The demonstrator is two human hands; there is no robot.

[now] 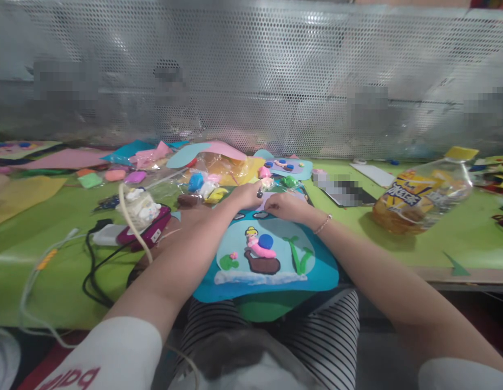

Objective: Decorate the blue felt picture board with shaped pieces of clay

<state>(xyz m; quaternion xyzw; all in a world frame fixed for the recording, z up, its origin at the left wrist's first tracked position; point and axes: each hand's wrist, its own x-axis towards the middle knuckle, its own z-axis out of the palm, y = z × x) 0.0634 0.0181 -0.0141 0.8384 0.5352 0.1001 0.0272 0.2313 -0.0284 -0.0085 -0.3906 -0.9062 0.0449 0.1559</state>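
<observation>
A blue foam-sheet picture [328, 271] lies in front of me, partly over the table's front edge. Its pale blue panel carries clay shapes: a pink figure [262, 249] with a yellow top and a blue ball, a brown boat-like shape [264, 264], green plants [299, 257] and a white strip along the bottom. Over the picture's far part, my left hand [250, 196] is closed, with a small dark bit at its fingertips that I cannot name. My right hand [287, 206] is closed just beside it, fingers curled down; whatever they hold is hidden. White cloud-like patches [260, 214] show beneath the hands.
Bagged coloured clay [202, 184] lies beyond my hands. At left are a purple power adapter [143, 230], cables and clay lumps [91, 180]. A phone [346, 190] and a tilted drink bottle [424, 195] are at right. A perforated metal screen [251, 70] stands behind.
</observation>
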